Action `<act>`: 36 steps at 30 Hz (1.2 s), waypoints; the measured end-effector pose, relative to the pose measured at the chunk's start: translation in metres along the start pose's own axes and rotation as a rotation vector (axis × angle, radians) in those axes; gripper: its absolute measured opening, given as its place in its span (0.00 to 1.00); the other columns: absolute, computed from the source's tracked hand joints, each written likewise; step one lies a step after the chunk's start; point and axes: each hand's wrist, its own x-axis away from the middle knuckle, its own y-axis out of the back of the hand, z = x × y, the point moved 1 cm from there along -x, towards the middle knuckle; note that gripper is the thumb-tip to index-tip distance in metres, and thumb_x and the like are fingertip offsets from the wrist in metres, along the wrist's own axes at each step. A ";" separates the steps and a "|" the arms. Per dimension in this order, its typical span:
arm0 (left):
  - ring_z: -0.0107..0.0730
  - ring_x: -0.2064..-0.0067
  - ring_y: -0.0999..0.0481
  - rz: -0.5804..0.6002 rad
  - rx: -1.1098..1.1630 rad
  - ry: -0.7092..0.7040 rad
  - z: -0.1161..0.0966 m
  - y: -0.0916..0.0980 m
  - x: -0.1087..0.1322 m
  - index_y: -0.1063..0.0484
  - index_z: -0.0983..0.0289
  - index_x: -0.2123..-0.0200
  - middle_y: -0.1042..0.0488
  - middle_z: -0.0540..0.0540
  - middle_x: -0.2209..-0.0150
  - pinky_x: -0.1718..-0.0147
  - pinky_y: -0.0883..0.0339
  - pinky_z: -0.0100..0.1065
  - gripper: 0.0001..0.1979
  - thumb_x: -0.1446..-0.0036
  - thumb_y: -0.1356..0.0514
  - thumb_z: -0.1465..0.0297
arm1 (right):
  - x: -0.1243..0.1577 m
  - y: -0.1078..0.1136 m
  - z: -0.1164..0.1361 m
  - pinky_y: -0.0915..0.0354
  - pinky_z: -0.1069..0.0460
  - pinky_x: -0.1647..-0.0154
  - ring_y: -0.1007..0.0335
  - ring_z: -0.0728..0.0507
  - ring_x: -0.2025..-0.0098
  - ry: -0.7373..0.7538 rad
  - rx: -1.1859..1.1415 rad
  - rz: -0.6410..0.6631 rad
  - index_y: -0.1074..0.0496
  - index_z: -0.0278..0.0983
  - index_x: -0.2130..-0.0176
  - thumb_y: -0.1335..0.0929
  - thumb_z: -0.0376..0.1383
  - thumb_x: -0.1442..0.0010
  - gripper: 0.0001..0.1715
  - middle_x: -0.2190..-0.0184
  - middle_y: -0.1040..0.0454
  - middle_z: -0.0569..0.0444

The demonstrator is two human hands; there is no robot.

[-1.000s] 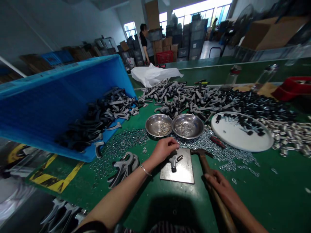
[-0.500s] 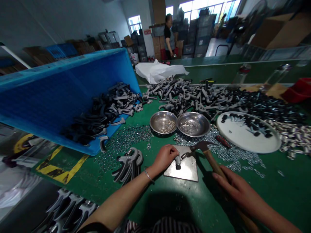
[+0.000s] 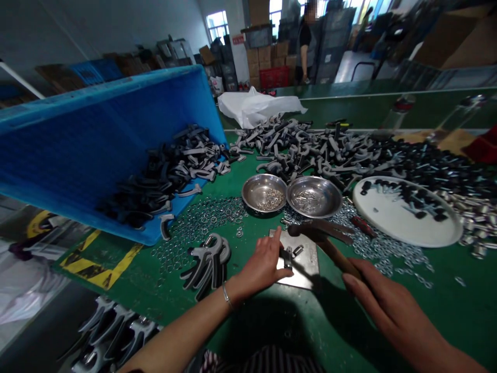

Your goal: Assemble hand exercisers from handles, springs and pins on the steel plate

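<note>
My right hand (image 3: 375, 290) is wrapped round the wooden handle of a claw hammer (image 3: 338, 256), its head raised over a metal plate (image 3: 301, 282). At the plate's left side, my left hand (image 3: 264, 263) touches a small grey and black part (image 3: 288, 259), thumb and fingers spread around it. Beside that part lies a small spring-like piece (image 3: 298, 250). Left of my left hand, several grey and black handles (image 3: 209, 259) stand in a cluster on the green table.
A tilted blue crate (image 3: 116, 124) of handles occupies the left. Behind the plate are a left steel bowl (image 3: 264, 192), a right steel bowl (image 3: 314, 197) and scattered rings (image 3: 202, 223). A white tray (image 3: 407, 228) holds black-headed bolts. A person (image 3: 305, 44) stands in the background.
My left hand has opened from a pinch and shifted its fingers around the part. The hammer head has moved up and left over the plate. The person in the background appears further right.
</note>
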 end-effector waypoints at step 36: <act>0.42 0.49 0.28 -0.174 -0.309 0.053 0.101 0.086 -0.288 0.29 0.65 0.45 0.27 0.63 0.51 0.48 0.37 0.39 0.17 0.37 0.44 0.78 | -0.083 -0.075 -0.038 0.31 0.48 0.63 0.26 0.39 0.61 0.271 0.262 -0.018 0.27 0.41 0.61 0.31 0.37 0.36 0.02 0.63 0.25 0.51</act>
